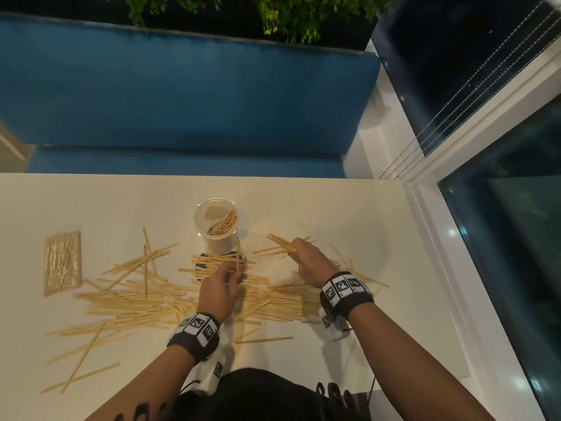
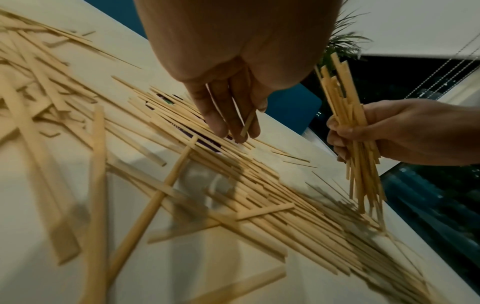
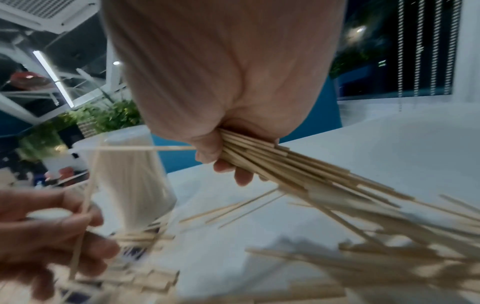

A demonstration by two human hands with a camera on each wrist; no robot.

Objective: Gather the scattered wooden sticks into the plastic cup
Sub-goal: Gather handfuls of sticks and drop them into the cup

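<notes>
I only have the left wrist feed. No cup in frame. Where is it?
Observer: The plastic cup stands upright just beyond the left hand, some sticks already inside.
Operator: Left hand holding anything?
Observer: It pinches a single stick, which stands nearly upright.
Operator: Anything beyond loose sticks on the table?
Observer: A wrapped pack of sticks lies flat at the far left.

left hand (image 1: pixel 219 287) pinching, right hand (image 1: pixel 309 260) fisted, gripping

Bare forearms, black wristbands (image 1: pixel 194 335) w/ b&w square markers, white camera units underneath
</notes>
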